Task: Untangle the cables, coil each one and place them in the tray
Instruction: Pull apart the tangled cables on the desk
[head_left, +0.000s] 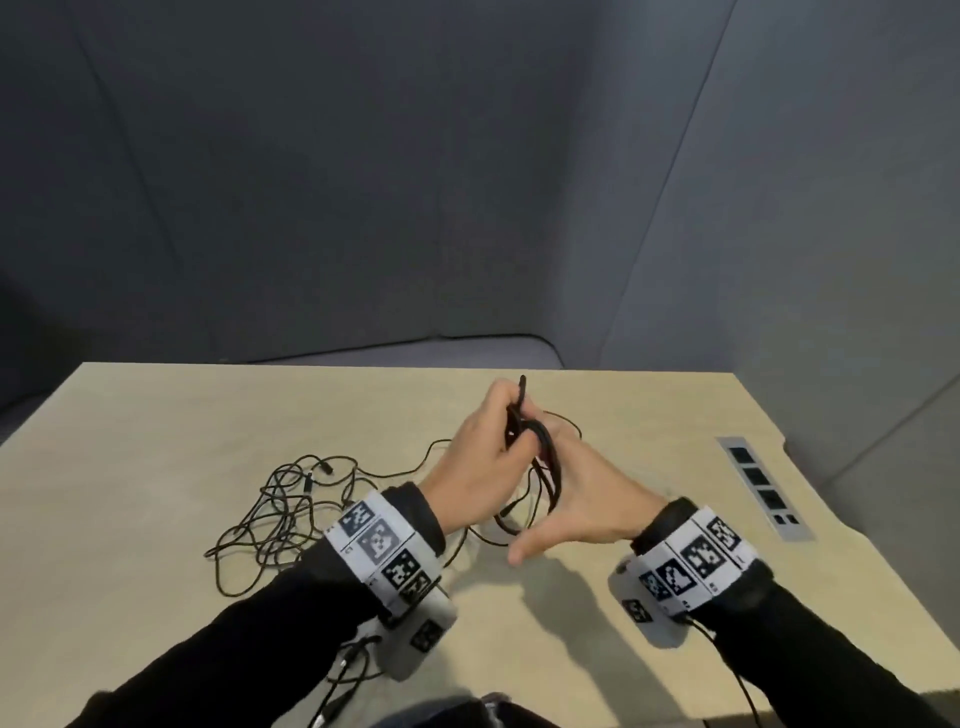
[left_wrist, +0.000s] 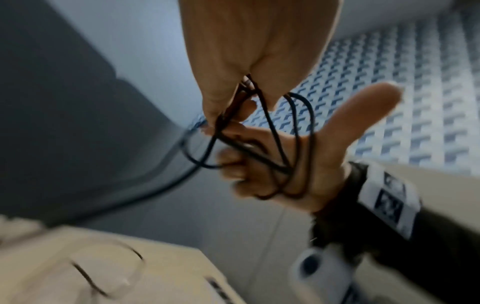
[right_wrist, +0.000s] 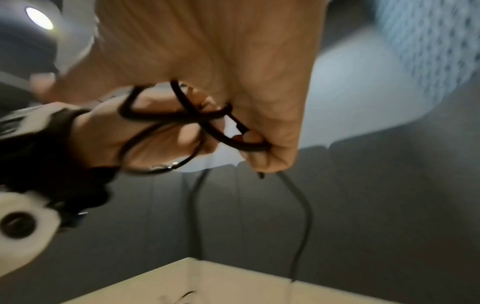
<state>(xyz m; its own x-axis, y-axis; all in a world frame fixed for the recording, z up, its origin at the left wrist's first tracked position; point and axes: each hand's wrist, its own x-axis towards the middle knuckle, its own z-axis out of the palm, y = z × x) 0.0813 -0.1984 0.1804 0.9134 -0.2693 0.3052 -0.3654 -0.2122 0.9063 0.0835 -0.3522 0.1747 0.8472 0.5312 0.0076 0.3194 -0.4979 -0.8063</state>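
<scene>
A black cable (head_left: 550, 462) is gathered in loops between my two hands above the middle of the beige table (head_left: 182, 415). My left hand (head_left: 478, 452) pinches the top of the loops, and the cable's end sticks up past its fingers. My right hand (head_left: 582, 504) holds the loops around its palm with the thumb stretched out. In the left wrist view my left hand (left_wrist: 228, 115) pinches the strands (left_wrist: 309, 115) wound on the right hand (left_wrist: 259, 164). In the right wrist view my right hand (right_wrist: 259, 148) curls round the cable (right_wrist: 161, 118). No tray is in view.
A loose tangle of thin black cables (head_left: 275, 514) lies on the table to the left of my hands, with one strand running to the coil. A grey socket panel (head_left: 762, 486) is set into the table at the right. Grey walls stand behind.
</scene>
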